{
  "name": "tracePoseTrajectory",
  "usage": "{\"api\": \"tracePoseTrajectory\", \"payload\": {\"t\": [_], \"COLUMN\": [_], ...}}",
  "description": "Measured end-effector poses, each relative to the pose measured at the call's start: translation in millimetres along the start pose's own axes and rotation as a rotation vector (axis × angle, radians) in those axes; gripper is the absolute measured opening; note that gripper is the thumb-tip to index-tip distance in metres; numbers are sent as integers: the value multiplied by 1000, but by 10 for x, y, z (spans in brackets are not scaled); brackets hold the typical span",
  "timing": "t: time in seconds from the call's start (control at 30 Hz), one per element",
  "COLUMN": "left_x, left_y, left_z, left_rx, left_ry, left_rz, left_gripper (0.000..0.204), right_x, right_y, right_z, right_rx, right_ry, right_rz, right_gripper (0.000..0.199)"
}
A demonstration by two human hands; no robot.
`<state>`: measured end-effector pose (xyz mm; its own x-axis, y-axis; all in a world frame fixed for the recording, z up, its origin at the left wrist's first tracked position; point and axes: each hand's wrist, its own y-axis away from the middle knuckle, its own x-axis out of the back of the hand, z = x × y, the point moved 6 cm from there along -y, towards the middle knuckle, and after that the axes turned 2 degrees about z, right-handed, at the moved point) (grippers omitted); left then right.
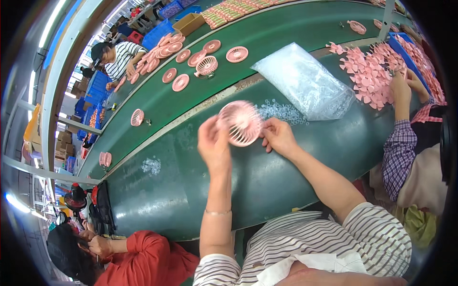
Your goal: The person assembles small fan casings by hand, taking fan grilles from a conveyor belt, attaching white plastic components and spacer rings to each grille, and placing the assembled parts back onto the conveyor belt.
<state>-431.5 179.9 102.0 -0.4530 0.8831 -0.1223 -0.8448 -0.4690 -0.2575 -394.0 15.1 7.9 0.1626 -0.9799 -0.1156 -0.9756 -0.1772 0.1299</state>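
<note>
A round pink fan grille (241, 123) is held above the green belt (267, 181) between both hands — the left hand (213, 143) (blurred) closed on its left rim, the right hand (278, 137) pinching its right edge, face toward the camera. Just beyond it a clear plastic bag (305, 82) of small rings is laid — no label can be made out.

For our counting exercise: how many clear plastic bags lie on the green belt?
1. The clear plastic bag lies on the dark green conveyor belt, just beyond the round pink fan grille held in both hands. Others may be hidden.
</note>
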Motion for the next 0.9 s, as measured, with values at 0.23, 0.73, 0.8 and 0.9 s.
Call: {"api": "tracePoseTrajectory", "payload": {"t": [0.23,0.73,0.8,0.9], "left_x": [-2088,-689,-361,-568], "left_y": [-113,-2585,-2946,-2737], "left_z": [-391,-1393,-1396,-1336], "left_rx": [341,228,132,12], "left_ry": [350,-1050,-913,-801], "left_rz": [-478,305,326,377], "left_gripper": [39,60,45,38], "right_x": [-68,-16,-221,-141], "right_y": [-132,-13,76,8], "right_z": [255,20,-71,22], "right_rx": [242,38,5,-214], "right_ry": [14,116,84,-19], "right_rz": [-41,-97,-199,-197], "right_gripper": [20,6,6,7]}}
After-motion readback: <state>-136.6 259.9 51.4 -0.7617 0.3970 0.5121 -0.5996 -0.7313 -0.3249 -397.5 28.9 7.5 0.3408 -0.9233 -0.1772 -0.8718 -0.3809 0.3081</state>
